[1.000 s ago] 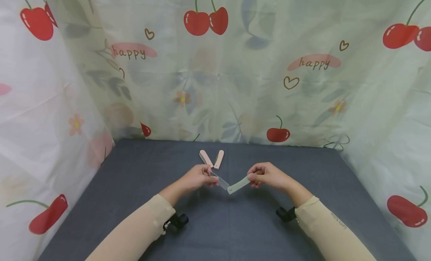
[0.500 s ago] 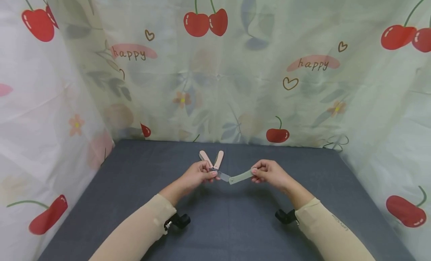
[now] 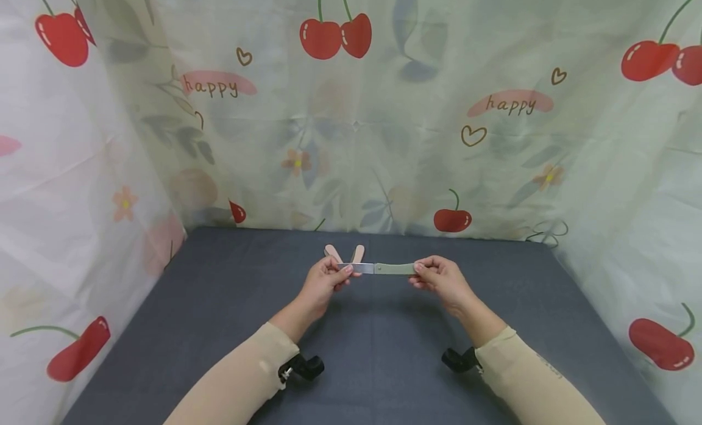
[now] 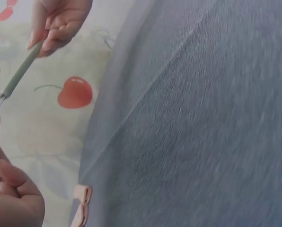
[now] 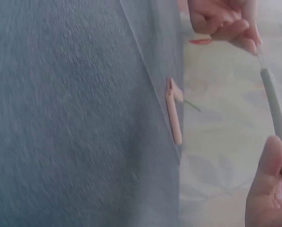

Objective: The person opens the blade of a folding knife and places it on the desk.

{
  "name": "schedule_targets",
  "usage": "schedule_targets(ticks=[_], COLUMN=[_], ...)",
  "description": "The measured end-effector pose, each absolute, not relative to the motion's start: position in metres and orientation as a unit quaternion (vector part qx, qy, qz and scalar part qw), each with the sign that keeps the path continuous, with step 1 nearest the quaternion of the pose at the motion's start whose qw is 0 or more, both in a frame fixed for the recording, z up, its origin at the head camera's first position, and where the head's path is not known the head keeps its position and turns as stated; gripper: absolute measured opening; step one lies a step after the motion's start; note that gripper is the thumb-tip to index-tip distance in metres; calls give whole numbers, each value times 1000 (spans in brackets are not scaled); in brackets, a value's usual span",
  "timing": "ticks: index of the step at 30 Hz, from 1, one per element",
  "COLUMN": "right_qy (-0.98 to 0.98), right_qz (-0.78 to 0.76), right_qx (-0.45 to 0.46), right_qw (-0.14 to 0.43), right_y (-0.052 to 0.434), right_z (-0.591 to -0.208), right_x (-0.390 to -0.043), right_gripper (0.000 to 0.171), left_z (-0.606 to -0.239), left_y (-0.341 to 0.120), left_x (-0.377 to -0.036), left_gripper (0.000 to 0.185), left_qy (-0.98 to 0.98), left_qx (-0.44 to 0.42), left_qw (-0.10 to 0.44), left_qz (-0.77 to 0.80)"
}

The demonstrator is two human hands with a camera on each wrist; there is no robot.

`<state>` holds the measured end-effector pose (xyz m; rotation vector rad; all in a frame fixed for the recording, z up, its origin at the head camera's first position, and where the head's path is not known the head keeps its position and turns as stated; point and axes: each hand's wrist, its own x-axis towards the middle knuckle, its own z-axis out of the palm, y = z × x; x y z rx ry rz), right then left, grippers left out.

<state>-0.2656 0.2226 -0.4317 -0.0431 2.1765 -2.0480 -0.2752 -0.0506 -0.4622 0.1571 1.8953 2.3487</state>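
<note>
Grey tabletop (image 3: 219, 327), mid-frame: left hand (image 3: 323, 280) pinches the blade and right hand (image 3: 439, 277) grips the green handle of an unfolded razor (image 3: 378, 268), held level

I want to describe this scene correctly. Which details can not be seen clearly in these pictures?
- Left hand fingertips on the blade: head view too small; left wrist view cuts the hand off at the edge.
- Blade edge: a thin line in both wrist views.
- Pink folding razor: partly hidden behind the left hand in head view, blurred in wrist views.
- Green handle end: covered by the right hand.

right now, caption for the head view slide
Left hand and right hand hold an unfolded green folding razor level above the grey table.
</note>
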Motion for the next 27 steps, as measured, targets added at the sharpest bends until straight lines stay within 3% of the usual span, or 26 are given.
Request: schedule_targets(ticks=[13,27], right_qy=[734,790], right_qz=[-676,-601], right_qx=[-12,-56], right_qw=[62,102], right_y=[226,242], right_z=[-440,-443], right_x=[-264,-262], right_gripper=[29,23], left_z=[-467,-467], left_y=[-53,-63], left_x=[-272,-273], left_gripper=[19,21], left_qy=[668,739], left_qx=[51,103], left_qw=[61,107], left_qz=[740,658])
